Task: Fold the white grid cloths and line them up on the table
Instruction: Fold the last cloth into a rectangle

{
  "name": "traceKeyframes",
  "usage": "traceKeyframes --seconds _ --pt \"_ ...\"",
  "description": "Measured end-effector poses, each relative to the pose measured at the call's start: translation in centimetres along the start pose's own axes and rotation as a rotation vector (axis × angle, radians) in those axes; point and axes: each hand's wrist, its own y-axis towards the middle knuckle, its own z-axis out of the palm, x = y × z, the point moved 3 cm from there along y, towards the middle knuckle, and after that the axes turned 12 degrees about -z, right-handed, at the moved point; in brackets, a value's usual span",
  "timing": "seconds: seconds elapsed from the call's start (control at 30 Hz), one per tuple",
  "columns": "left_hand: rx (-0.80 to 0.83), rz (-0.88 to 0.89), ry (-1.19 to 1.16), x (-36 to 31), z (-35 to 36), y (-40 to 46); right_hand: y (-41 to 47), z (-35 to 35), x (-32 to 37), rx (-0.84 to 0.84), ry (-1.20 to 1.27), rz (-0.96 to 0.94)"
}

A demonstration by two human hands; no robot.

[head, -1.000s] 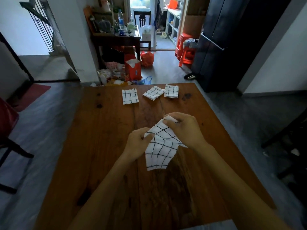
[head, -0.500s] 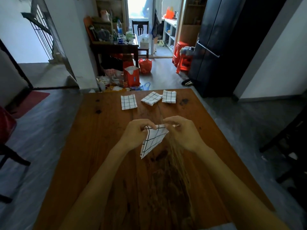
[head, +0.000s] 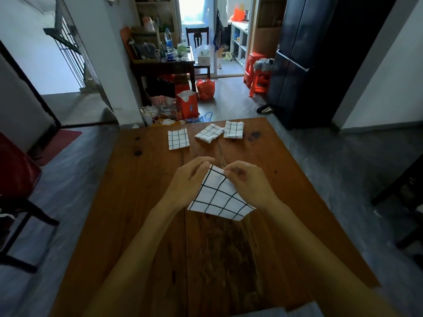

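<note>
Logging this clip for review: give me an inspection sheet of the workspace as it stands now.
Surface: wooden table, dark knots and stains, worn grain near the person.
Job's things: three folded white grid cloths along the far edge: left cloth flat and apart; middle cloth skewed, its corner meeting the right cloth. A fourth, held cloth, is partly folded above the table.
Clutter: nothing seen on the table besides the cloths.
Grippers: left hand and right hand both pinch the held cloth's top edge.
Cables: nothing seen.
Surroundings: red bags and litter on the floor beyond, cluttered side table, red stools, dark cabinet, staircase.
</note>
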Motion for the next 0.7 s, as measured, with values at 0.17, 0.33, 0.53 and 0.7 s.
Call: traceKeyframes --seconds 0.17,0.33,0.53,0.7 --pt "-0.094 0.040 0.031 -1.5 1.4 -0.5 -0.8 -0.7 0.1 -0.001 -0.013 -0.025" --pt "-0.126 0.115 0.076 -2.3 2.4 -0.5 -0.9 -1.0 0.3 0.000 -0.060 -0.105" --pt "-0.315 0.126 0.102 -2.9 2.3 -0.2 -2.2 -2.0 -1.2 -0.069 -0.095 -0.177" --pt "-0.380 0.032 0.071 -2.4 1.5 0.6 -4.3 -2.6 -3.7 -0.061 -0.144 -0.085"
